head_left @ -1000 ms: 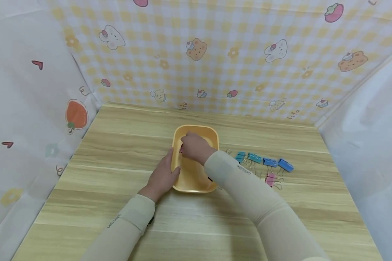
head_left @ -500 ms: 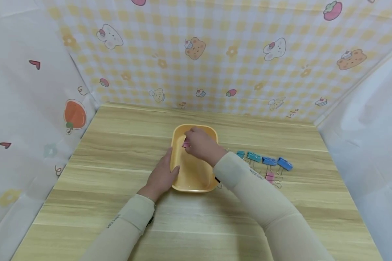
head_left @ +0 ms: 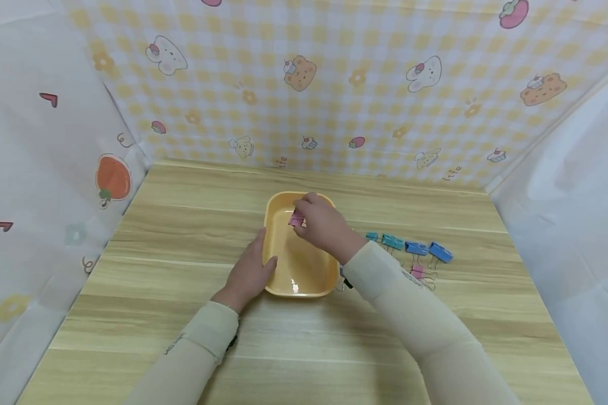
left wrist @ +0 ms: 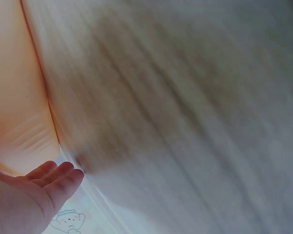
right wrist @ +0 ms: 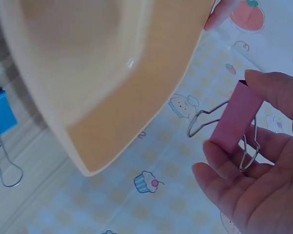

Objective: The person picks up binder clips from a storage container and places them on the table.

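My right hand pinches a pink binder clip over the far part of a yellow-orange plastic tray. Up close in the right wrist view, the thumb sits at one end of the clip and the fingertips at the other, with its wire handles sticking out. At the tray's left side, my left hand holds the wall, thumb at the rim and fingers along the outside. From the left wrist, that hand's fingers show beside the tray's outer wall, but the thumb is out of sight.
Right of the tray lie teal binder clips, blue ones and another pink one. My right forearm partly covers this group. A checked cloth hangs behind the wooden table, and white cloths flank it.
My right hand has risen and shifted right within the tray, bringing the pink binder clip into clearer sight. My left hand keeps its place on the tray.
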`<state>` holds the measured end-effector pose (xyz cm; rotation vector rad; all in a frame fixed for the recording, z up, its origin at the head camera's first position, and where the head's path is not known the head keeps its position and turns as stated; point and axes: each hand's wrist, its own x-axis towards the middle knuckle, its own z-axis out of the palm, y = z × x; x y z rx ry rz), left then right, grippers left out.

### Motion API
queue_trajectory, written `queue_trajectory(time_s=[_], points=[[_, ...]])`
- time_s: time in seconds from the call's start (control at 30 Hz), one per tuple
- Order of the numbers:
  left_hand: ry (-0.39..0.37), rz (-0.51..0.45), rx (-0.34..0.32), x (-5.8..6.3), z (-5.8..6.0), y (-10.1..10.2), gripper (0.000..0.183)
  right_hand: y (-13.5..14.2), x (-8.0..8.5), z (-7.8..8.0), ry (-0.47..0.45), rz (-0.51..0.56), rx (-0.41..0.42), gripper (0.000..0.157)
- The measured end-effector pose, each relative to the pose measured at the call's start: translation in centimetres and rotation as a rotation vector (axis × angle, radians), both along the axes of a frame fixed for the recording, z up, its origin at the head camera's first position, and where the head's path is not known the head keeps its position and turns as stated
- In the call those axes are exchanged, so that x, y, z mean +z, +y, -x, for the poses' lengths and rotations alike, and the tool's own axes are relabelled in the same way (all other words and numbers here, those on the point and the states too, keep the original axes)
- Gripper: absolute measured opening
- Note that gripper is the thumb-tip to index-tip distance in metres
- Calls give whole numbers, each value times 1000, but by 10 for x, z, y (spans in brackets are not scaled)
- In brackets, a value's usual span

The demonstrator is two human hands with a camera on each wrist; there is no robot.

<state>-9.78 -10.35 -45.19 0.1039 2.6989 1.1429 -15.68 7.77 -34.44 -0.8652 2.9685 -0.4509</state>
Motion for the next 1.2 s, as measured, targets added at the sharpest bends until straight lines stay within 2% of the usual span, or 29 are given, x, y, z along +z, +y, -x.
queue_trajectory(time_s=[0.27,0.47,0.83,1.2], points=[[4,-7,-2,-2,0,2,76,19,-6,-9,40,55,-24,45],[-5,-13,-2,-1,1,2,76,32,-7,-14,68,56,-27,44],[23,-3,-11,-1,3,0,77,49,-10,-24,7,55,-51,47],[10,0,-8,-6,5,1,78,77,-23,-32,-28,34,-96,53]])
